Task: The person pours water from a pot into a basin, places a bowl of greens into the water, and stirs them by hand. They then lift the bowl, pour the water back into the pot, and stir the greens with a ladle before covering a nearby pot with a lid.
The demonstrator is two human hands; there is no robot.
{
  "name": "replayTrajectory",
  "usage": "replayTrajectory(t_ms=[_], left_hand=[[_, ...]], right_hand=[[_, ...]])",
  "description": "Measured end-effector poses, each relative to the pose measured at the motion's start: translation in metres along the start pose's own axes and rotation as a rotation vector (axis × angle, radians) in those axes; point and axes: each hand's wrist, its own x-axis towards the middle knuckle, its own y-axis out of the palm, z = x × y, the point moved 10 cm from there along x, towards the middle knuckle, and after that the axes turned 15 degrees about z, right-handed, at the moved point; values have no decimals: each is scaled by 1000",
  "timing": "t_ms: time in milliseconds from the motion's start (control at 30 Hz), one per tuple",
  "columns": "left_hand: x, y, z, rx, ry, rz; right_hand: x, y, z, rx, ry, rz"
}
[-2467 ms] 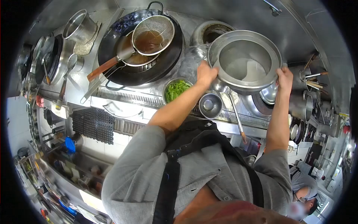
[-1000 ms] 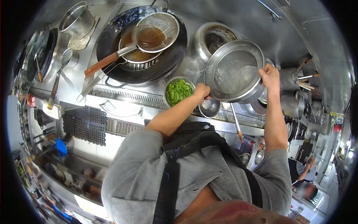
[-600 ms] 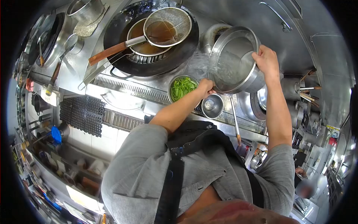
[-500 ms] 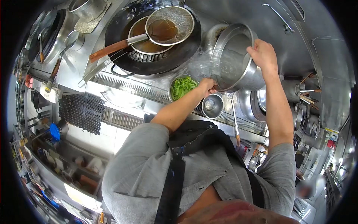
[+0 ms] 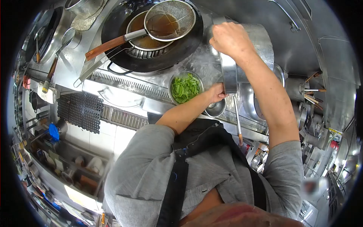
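Note:
A large metal pot (image 5: 261, 45) is tipped far over, its rim facing left and its outside wall toward me. My right hand (image 5: 231, 39) is closed on the far side of the rim. With closed fingers, my left hand (image 5: 217, 93) holds the near side. Water spreads over the steel counter (image 5: 211, 62) left of the pot's mouth. Close to my left wrist stands a bowl of chopped green leaves (image 5: 186, 89). Just under that hand is a small metal bowl (image 5: 216, 108), partly covered by it.
A black wok (image 5: 113, 41) carries a strainer (image 5: 170, 19) with a wooden handle over a basin of brown liquid (image 5: 138, 28). A ladle (image 5: 238, 121) lies right of my left hand. Utensils (image 5: 314, 98) stand in a container at the right.
The pot has been tipped further left, so its inside is now hidden. My right hand has swung up and left with the rim; my left hand has shifted slightly.

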Motion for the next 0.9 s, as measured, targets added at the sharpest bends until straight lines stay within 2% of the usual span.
replayTrajectory(t_ms=[133, 233, 300, 333, 400, 467, 500, 533, 567, 600, 667, 700, 767, 833, 867, 900], left_hand=[[15, 5, 3, 3, -18, 19], [35, -14, -10, 84, -27, -51], [53, -38, -37, 179, -2, -125], [49, -41, -64, 295, 17, -275], [50, -29, -125, 540, 126, -419], [38, -4, -179, 828, 253, -540], [40, 2, -191, 856, 242, -543], [34, 11, -214, 1070, 289, -677], [28, 20, -233, 1286, 335, -810], [33, 20, -241, 1314, 318, -816], [54, 24, -249, 1740, 58, -862], [62, 30, -252, 1766, 23, -854], [85, 74, -269, 2146, -223, -1012], [130, 131, -301, 2286, 50, -882], [153, 173, -315, 2348, 374, -696], [175, 215, -325, 2457, 819, -548]], right_hand=[[-1, 4, -22, 21, 18, 1], [-12, 4, -71, 46, 113, -72], [-38, -7, -121, 107, 252, -231], [-47, -2, -143, 117, 267, -243], [-80, 22, -214, 306, 499, -305], [-101, 88, -281, 411, 615, -300], [-112, 135, -308, 513, 661, -297], [-116, 181, -324, 619, 706, -292], [-121, 228, -328, 903, 783, -274], [-125, 274, -324, 1192, 849, -250], [-129, 327, -321, 1299, 897, -273], [-134, 355, -319, 1370, 935, -290], [-122, 385, -311, 1370, 909, -280], [-119, 409, -297, 1418, 937, -253], [-119, 419, -289, 1449, 960, -228], [-121, 431, -281, 1478, 983, -199]])
